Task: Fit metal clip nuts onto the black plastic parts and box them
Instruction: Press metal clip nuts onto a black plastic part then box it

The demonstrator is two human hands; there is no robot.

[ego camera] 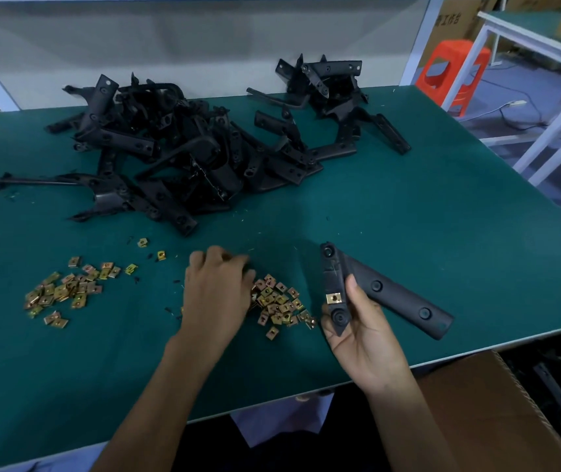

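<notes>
My right hand (362, 330) grips a V-shaped black plastic part (386, 292) just above the green table, near its front edge. One brass clip nut (334, 297) sits fitted on the part's left arm, beside my thumb. My left hand (216, 289) rests palm down on the left side of a heap of loose clip nuts (281, 306), its fingers curled and blurred; whether they pinch a nut is hidden. A second scatter of clip nuts (64, 291) lies further left. A big pile of black plastic parts (170, 155) fills the table's back middle.
A smaller group of black parts (326, 93) lies at the back right. An open cardboard box (497, 403) stands below the table's front right edge, with black parts (555, 373) beyond it. An orange stool (452, 74) and a white frame (544, 107) stand to the right.
</notes>
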